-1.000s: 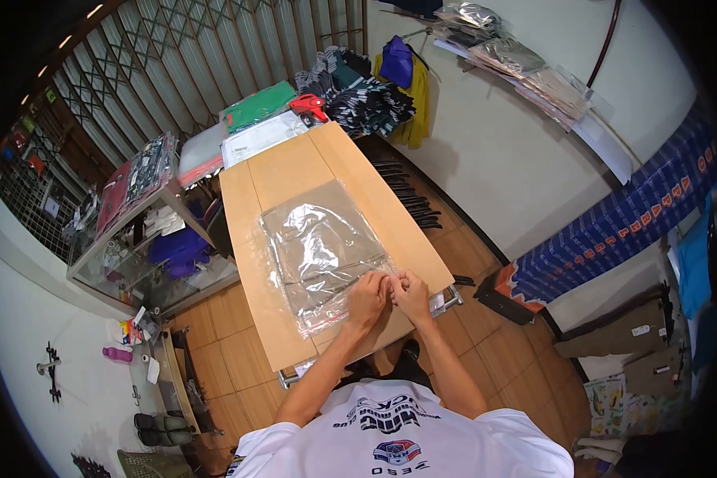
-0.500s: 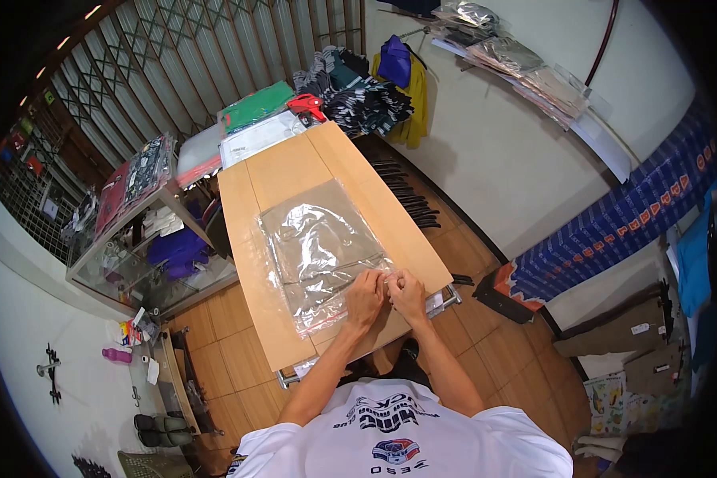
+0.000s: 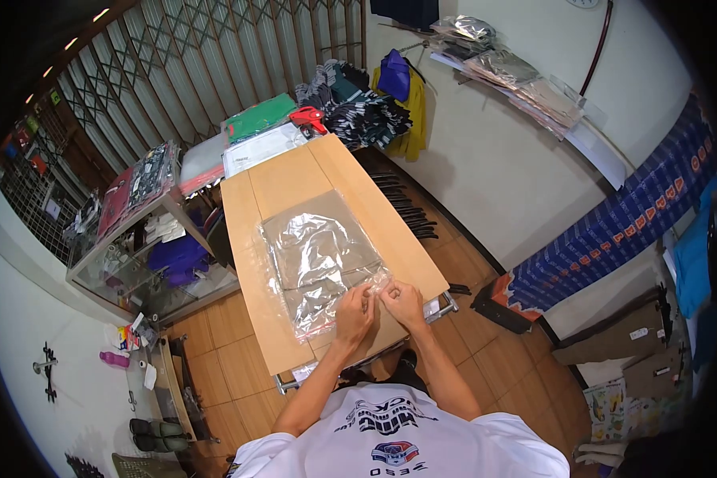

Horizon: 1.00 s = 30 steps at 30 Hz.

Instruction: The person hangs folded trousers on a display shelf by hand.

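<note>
A clear plastic bag (image 3: 320,239) with a folded grey-brown garment inside lies flat on the wooden table (image 3: 283,167). Its surface is shiny and wrinkled, and a red strip runs along the near edge. At the bag's near right corner, my left hand (image 3: 355,312) is closed with its fingers pinched on the edge. Just to the right, my right hand (image 3: 403,303) pinches the same corner of the plastic. A small gap separates the two hands. My fingers partly cover that corner.
Red scissors or a red tape dispenser (image 3: 307,120), papers (image 3: 263,150) and a green packet (image 3: 260,116) lie beyond the table's far end. A glass cabinet (image 3: 111,267) stands left. Black hangers (image 3: 406,205) line the right side, near a blue printed box (image 3: 605,219).
My left hand has shifted slightly left and toward me along the bag's edge, widening the gap to my right hand. The view has tilted a little.
</note>
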{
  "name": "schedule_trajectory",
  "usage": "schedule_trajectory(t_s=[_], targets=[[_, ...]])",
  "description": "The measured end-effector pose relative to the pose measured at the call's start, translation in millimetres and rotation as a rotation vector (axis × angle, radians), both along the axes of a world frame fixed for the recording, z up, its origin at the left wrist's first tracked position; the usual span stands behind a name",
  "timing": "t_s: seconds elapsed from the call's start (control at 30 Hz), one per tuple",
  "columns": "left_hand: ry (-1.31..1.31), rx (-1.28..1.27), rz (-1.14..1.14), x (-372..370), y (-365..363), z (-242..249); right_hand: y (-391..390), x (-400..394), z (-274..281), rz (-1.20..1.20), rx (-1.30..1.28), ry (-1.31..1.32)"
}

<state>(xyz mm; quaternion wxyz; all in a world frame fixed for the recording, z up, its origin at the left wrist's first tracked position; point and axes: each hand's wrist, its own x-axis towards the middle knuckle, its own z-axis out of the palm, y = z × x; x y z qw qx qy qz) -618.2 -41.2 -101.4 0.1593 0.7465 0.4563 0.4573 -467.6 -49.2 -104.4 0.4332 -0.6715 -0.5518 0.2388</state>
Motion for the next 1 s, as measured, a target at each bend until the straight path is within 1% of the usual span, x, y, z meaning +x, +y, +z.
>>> schedule_trajectory(t_s=[0.03, 0.1, 0.13, 0.2, 0.27, 0.33, 0.4, 0.43, 0.5, 0.53, 0.6, 0.73, 0.8, 0.83, 0.9, 1.0], targets=[[0.004, -0.003, 0.002, -3, -2, 1, -1, 0, 1, 0.002, -0.003, 0.004], [-0.028, -0.140, -0.011, -9, -6, 3, 0, 2, 4, 0.050, -0.042, 0.003], [-0.028, -0.144, -0.006, -11, -6, 5, -1, 3, 1, 0.055, -0.046, 0.004], [-0.080, -0.061, 0.079, -13, 1, 11, 2, 4, -4, 0.051, -0.029, -0.064], [-0.116, -0.042, 0.108, -15, 9, 26, 0, 3, 2, 0.039, -0.038, -0.049], [-0.150, -0.028, 0.144, -20, 9, 30, -2, -1, 8, 0.035, -0.051, -0.033], [-0.117, -0.112, 0.065, -25, 9, 29, -3, -3, 15, 0.017, -0.091, -0.048], [-0.117, -0.112, 0.069, -28, 6, 26, -4, -5, 18, 0.021, -0.091, -0.049], [0.002, -0.144, 0.028, -34, -7, 19, -6, -10, 22, 0.019, -0.108, -0.133], [0.003, -0.143, 0.025, -37, -12, 16, -7, -13, 22, 0.016, -0.107, -0.132], [0.108, -0.120, 0.031, -43, -21, 10, -11, -17, 20, 0.041, -0.111, -0.169], [0.108, -0.179, 0.039, -48, -25, 11, -15, -24, 15, 0.026, -0.092, -0.188], [-0.120, -0.247, 0.162, -47, -18, 22, -14, -23, 15, 0.013, -0.132, -0.203], [-0.110, -0.157, 0.198, -49, -15, 33, -13, -23, 17, 0.016, -0.130, -0.204], [-0.143, -0.130, 0.215, -55, -6, 44, -15, -23, 20, 0.029, -0.158, -0.199], [-0.168, -0.109, 0.240, -63, -1, 39, -15, -25, 10, 0.003, -0.106, -0.169]])
